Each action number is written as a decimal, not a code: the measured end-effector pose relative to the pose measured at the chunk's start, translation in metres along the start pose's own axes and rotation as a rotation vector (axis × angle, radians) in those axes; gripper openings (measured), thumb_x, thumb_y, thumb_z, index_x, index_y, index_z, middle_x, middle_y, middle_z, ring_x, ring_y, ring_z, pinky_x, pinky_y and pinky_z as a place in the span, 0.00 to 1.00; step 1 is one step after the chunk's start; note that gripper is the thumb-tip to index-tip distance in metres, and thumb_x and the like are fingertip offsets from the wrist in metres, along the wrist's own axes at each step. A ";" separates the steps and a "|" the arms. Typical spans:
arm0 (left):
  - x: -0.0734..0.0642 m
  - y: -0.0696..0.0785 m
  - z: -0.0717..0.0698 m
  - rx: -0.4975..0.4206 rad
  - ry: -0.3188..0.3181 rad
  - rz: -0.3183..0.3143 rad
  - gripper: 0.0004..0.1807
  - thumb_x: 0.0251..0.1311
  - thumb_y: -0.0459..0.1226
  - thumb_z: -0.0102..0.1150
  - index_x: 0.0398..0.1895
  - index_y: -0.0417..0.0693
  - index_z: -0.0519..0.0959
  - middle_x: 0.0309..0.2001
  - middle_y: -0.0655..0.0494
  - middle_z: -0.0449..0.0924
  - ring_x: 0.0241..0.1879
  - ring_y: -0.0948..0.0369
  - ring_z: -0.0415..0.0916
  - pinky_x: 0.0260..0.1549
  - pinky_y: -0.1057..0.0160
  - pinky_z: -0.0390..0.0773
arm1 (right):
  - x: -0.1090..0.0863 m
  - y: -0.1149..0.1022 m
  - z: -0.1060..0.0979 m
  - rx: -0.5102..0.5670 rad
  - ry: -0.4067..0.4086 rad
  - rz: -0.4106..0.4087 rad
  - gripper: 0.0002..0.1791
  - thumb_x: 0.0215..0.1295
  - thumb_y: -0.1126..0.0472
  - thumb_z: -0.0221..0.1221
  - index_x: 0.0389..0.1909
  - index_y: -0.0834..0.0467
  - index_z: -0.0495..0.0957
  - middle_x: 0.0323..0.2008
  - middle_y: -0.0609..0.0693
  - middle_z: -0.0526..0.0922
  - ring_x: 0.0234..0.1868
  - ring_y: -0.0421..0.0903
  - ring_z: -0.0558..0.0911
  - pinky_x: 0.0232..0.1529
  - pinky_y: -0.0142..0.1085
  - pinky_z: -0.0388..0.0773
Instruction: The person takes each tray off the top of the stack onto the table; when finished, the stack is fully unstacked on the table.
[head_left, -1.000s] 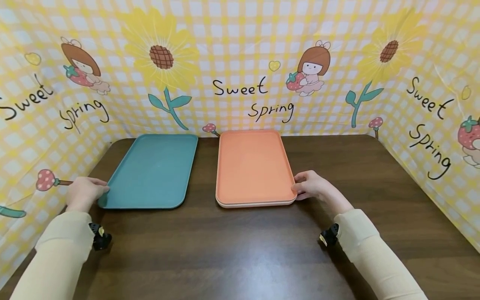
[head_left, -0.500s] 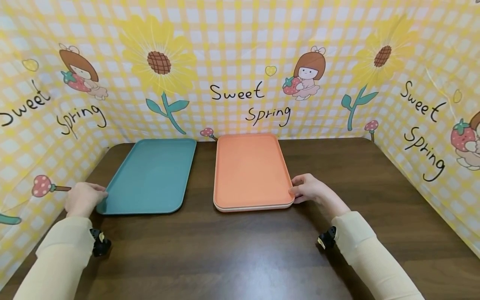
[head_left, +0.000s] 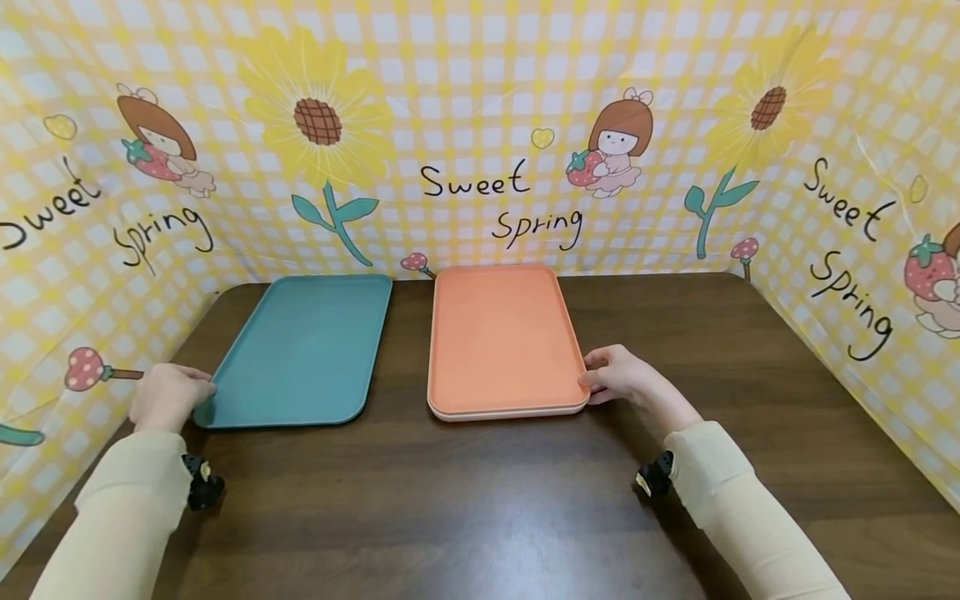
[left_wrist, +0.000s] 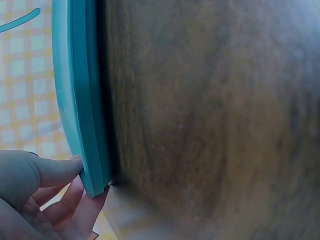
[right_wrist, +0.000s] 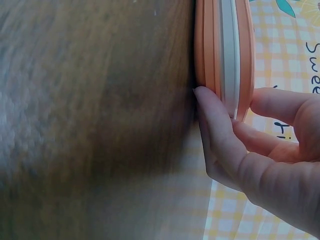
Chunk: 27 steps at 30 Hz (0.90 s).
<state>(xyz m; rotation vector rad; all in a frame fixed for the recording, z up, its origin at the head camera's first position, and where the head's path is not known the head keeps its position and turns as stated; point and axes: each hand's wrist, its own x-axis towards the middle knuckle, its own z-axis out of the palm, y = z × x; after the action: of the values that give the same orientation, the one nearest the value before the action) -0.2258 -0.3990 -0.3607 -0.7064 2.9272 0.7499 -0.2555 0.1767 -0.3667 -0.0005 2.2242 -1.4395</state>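
Note:
A teal tray [head_left: 300,350] lies on the left of the brown table. My left hand [head_left: 169,395] pinches its near left corner. In the left wrist view the thumb [left_wrist: 62,171] presses the teal rim from above and the fingertips curl below it. To the right lies a stack of trays, an orange tray [head_left: 504,342] on top. A pale tray [right_wrist: 228,60] shows in the middle of the stack, with another orange layer [right_wrist: 206,45] beneath. My right hand [head_left: 621,374] holds the stack at its near right corner, thumb at the upper rim and fingers at the underside.
The brown wooden table [head_left: 420,492] runs along the front and right, with a strip between the teal tray and the stack. A yellow checked cloth [head_left: 480,100] with printed flowers and figures walls the back and sides. Both wrists carry a small black camera [head_left: 202,482].
The head view has shifted slightly. Both hands keep their grip on the tray corners, and the trays stay in place.

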 end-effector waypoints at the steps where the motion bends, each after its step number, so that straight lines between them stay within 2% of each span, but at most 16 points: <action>1: -0.001 0.000 -0.001 -0.002 -0.002 -0.003 0.18 0.60 0.40 0.54 0.46 0.34 0.80 0.52 0.27 0.72 0.43 0.37 0.70 0.25 0.53 0.69 | 0.000 0.000 0.000 0.001 0.002 0.000 0.27 0.62 0.72 0.54 0.60 0.77 0.59 0.43 0.63 0.77 0.31 0.41 0.81 0.41 0.41 0.83; 5: -0.003 0.001 -0.003 -0.006 -0.008 -0.014 0.19 0.60 0.40 0.54 0.47 0.34 0.79 0.53 0.26 0.71 0.44 0.36 0.70 0.25 0.52 0.70 | 0.000 -0.001 0.000 0.006 0.000 -0.005 0.27 0.62 0.72 0.53 0.60 0.77 0.59 0.43 0.64 0.76 0.31 0.41 0.81 0.41 0.41 0.83; 16: -0.007 -0.001 -0.003 0.018 0.007 0.028 0.21 0.58 0.39 0.51 0.48 0.32 0.78 0.53 0.25 0.69 0.44 0.33 0.70 0.24 0.50 0.71 | 0.002 0.003 0.000 0.034 -0.017 -0.016 0.27 0.62 0.72 0.52 0.61 0.77 0.58 0.38 0.58 0.75 0.30 0.39 0.79 0.39 0.38 0.83; 18: -0.007 -0.002 -0.003 0.023 -0.001 0.034 0.21 0.57 0.40 0.50 0.48 0.32 0.78 0.51 0.26 0.71 0.40 0.36 0.72 0.23 0.51 0.71 | 0.002 0.003 0.000 0.039 -0.016 -0.016 0.27 0.61 0.72 0.52 0.60 0.77 0.57 0.38 0.58 0.76 0.30 0.39 0.80 0.39 0.38 0.83; 24: -0.013 0.002 -0.007 0.038 -0.040 0.069 0.22 0.59 0.40 0.49 0.49 0.30 0.76 0.46 0.27 0.74 0.24 0.54 0.77 0.19 0.59 0.72 | 0.003 0.005 0.000 0.037 -0.008 -0.011 0.27 0.62 0.72 0.52 0.60 0.76 0.58 0.38 0.58 0.76 0.30 0.40 0.80 0.39 0.38 0.83; 27: -0.015 0.003 -0.010 0.051 -0.080 0.092 0.24 0.61 0.40 0.48 0.51 0.27 0.74 0.51 0.24 0.70 0.25 0.54 0.79 0.20 0.60 0.75 | 0.004 0.005 0.001 0.032 -0.008 -0.010 0.27 0.61 0.72 0.52 0.60 0.76 0.58 0.39 0.59 0.76 0.30 0.40 0.80 0.39 0.38 0.83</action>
<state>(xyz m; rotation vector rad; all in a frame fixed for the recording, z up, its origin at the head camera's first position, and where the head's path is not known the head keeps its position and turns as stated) -0.2131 -0.3947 -0.3482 -0.5282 2.9115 0.6905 -0.2571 0.1774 -0.3730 -0.0068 2.1978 -1.4779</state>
